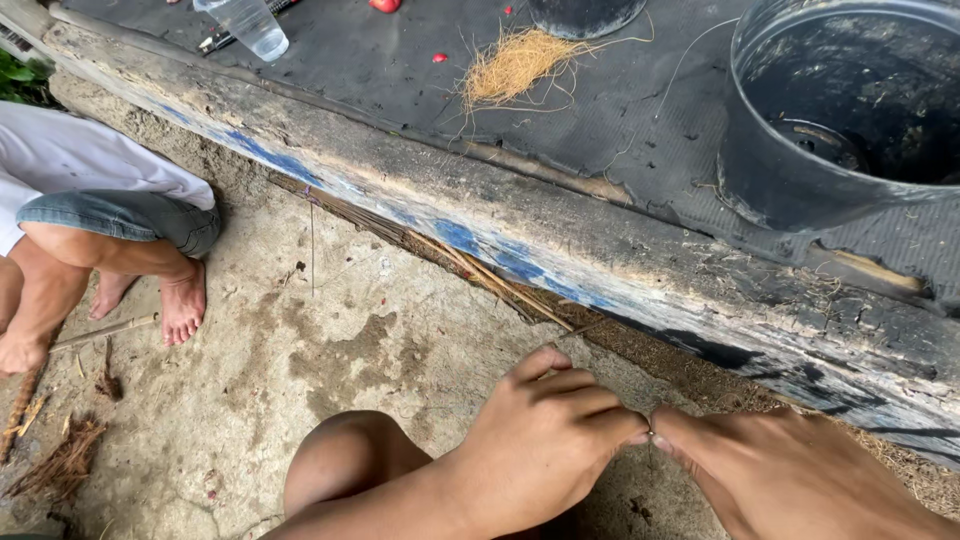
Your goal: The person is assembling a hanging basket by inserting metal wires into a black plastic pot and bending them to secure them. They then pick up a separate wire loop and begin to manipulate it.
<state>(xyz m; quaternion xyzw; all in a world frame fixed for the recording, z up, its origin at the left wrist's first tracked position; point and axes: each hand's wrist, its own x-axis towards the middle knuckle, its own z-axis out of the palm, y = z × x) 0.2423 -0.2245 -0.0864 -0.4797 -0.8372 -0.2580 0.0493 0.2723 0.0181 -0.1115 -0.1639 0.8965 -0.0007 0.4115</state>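
Head view: left hand (pixel 545 440) and right hand (pixel 780 465) low in frame, fingertips meeting at centre-bottom. Both are curled closed in a pinch on something tiny at the touch point, possibly a thin fibre (pixel 651 437); too small to identify. The pinch sits just in front of the bench edge (pixel 560 240), above the concrete floor (pixel 330 340). The person's bare knee (pixel 345 460) is below the left hand.

Bench: worn wooden edge with blue paint traces, dark ribbed mat (pixel 620 110) on top. Large black pot (pixel 840 110) upright on the mat at right, some soil inside. Tuft of tan coir (pixel 515 65) lies on the mat, well apart from the hands. Second dark pot (pixel 585 15) cut off by the top edge. Clear plastic cup (pixel 250 25) top left, pen just beside it. Small red bits near the coir.

Floor: thin sticks (pixel 490 275) lying along the bench base. Left side: another person squatting, denim shorts, bare foot (pixel 183 305), their hand (pixel 20 352) near a stick (pixel 105 330). Brown fibre scraps (pixel 65 460) bottom left.
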